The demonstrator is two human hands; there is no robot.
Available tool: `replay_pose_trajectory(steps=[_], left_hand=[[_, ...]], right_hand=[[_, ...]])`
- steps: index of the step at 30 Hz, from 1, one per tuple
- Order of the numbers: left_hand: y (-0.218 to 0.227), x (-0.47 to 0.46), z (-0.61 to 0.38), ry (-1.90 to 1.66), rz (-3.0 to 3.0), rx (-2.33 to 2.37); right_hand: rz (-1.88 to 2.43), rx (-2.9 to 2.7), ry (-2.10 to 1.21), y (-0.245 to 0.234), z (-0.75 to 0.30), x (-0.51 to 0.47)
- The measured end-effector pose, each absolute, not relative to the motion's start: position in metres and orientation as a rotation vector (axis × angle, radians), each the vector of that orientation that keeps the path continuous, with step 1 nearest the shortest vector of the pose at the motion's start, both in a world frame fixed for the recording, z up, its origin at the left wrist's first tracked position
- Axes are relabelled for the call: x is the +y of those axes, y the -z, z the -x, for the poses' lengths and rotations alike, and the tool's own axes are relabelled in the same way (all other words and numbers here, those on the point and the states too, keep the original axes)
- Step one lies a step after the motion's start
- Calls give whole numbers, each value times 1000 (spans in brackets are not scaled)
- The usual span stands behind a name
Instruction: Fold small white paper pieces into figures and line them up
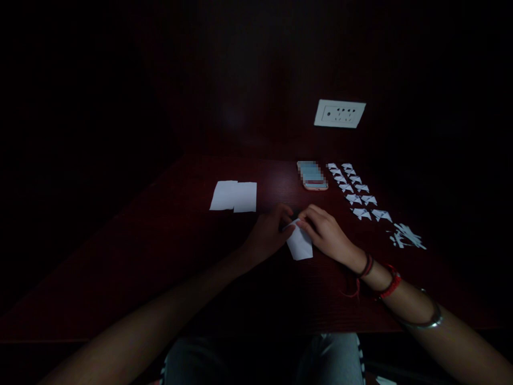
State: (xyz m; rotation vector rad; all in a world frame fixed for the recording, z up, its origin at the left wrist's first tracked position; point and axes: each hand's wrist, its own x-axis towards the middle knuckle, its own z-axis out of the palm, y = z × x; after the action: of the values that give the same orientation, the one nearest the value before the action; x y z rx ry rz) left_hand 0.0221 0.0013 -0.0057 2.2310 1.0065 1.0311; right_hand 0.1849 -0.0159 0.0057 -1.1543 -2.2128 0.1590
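Note:
A small white sheet of paper (300, 245), narrowed toward its far end, is between my two hands just above or on the dark red table. My left hand (269, 231) pinches its far left edge, thumb on top. Opposite it, my right hand (323, 231) has thumb and fingertips closed on the far right edge. The fingertips partly cover the paper's far end, so any fold there is hard to make out.
Flat white paper sheets (234, 196) lie left of centre. A phone (312, 175) rests farther back, beside two rows of folded paper pieces (353, 199). Thin paper strips (406, 236) are heaped at the right. A wall socket (340, 114) sits above the table (160, 230).

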Motion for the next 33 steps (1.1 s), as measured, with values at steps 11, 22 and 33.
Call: replay_pose_trajectory(steps=[11, 22, 33], left_hand=[[4, 0, -22, -1015, -2318, 1075], [2, -2, -23, -1047, -2469, 1076], [5, 1, -21, -1000, -2336, 1089]], right_hand=[[1174, -2176, -43, -8, -186, -17], [1118, -2222, -107, -7, -188, -22], [1121, -2149, -73, -11, -191, -20]])
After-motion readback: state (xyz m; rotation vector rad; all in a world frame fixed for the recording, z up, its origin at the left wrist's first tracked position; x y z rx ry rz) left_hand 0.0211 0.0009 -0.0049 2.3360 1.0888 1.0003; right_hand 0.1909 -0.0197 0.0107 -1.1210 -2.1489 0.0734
